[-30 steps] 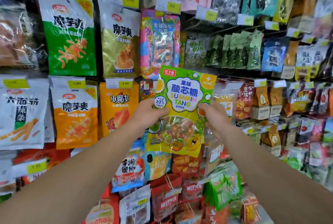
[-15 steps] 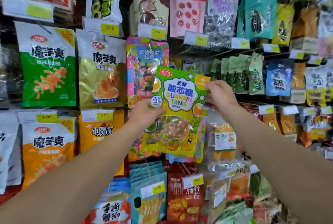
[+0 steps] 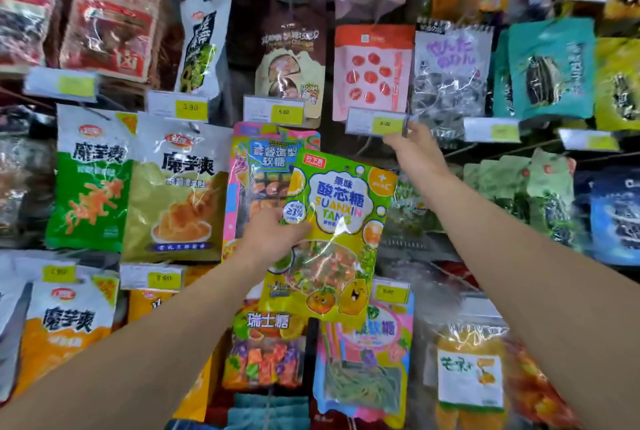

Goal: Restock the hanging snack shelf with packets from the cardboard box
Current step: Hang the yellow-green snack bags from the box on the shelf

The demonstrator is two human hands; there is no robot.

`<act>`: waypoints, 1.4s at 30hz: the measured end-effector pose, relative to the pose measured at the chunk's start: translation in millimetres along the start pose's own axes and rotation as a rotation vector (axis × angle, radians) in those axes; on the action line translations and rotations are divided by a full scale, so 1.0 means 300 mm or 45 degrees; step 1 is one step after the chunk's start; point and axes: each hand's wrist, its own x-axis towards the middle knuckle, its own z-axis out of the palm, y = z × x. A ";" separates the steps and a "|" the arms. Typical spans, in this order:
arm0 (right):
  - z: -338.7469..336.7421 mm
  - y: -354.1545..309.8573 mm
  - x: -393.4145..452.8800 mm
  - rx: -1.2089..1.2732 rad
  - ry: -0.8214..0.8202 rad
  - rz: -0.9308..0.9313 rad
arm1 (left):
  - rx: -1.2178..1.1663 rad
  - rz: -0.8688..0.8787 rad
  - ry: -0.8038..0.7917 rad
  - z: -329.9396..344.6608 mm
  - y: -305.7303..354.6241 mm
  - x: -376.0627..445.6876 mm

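Observation:
My left hand (image 3: 273, 235) grips the left edge of a green and yellow candy packet (image 3: 341, 208) printed "SUANXIN TANG" and holds it upright in front of the hanging snack shelf. My right hand (image 3: 415, 152) is raised above the packet's top right corner, its fingertips pinching the lower right end of a price tag (image 3: 375, 122) on a hook. A dark gap (image 3: 349, 149) shows below that tag, just above the packet. The cardboard box is out of view.
Hanging packets crowd the wall all around: a pink candy packet (image 3: 258, 166) right behind the held one, a red-dotted pink packet (image 3: 372, 73) above the tag, green and olive snack bags (image 3: 173, 187) at left, and green packets (image 3: 533, 180) at right.
My right hand has let go of the packet's top right corner and risen to the price tag. My left hand has kept the packet, and the view has tilted upward.

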 end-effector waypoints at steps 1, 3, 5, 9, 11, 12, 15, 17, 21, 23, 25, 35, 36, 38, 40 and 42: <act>0.001 0.003 0.019 0.028 -0.020 -0.011 | 0.026 -0.001 0.008 0.012 0.002 0.014; 0.000 0.018 0.052 0.018 -0.052 -0.036 | 0.080 0.000 0.030 0.025 0.019 0.031; -0.015 0.028 0.078 0.030 -0.009 -0.075 | 0.088 -0.015 0.046 0.040 0.050 0.033; -0.043 0.024 0.138 0.068 0.080 -0.183 | 0.111 0.014 0.085 0.062 0.112 0.040; -0.042 0.025 0.170 0.088 0.112 -0.191 | 0.092 0.023 0.106 0.072 0.132 0.042; -0.045 0.025 0.185 0.111 0.123 -0.185 | 0.067 0.024 0.119 0.074 0.144 0.048; -0.044 0.031 0.211 0.111 0.173 -0.215 | 0.039 0.028 0.127 0.095 0.156 0.073; -0.047 0.031 0.219 0.094 0.188 -0.245 | -0.009 0.054 0.153 0.115 0.168 0.094; -0.050 0.025 0.227 0.053 0.215 -0.305 | -0.023 0.075 0.205 0.151 0.191 0.131; -0.055 0.021 0.229 0.041 0.230 -0.316 | -0.057 0.059 0.216 0.174 0.203 0.142; -0.057 0.016 0.235 0.028 0.240 -0.329 | -0.044 0.036 0.200 0.191 0.213 0.151; -0.052 0.017 0.239 0.065 0.229 -0.366 | -0.063 0.029 0.280 0.197 0.188 0.157; -0.052 0.016 0.237 0.060 0.232 -0.371 | -0.064 0.031 0.284 0.194 0.186 0.155; -0.052 0.015 0.237 0.051 0.238 -0.372 | -0.063 0.013 0.278 0.185 0.185 0.149; -0.051 0.017 0.240 0.065 0.244 -0.378 | -0.025 0.027 0.267 0.185 0.186 0.138; -0.047 0.018 0.242 0.059 0.254 -0.382 | -0.003 0.033 0.265 0.190 0.180 0.133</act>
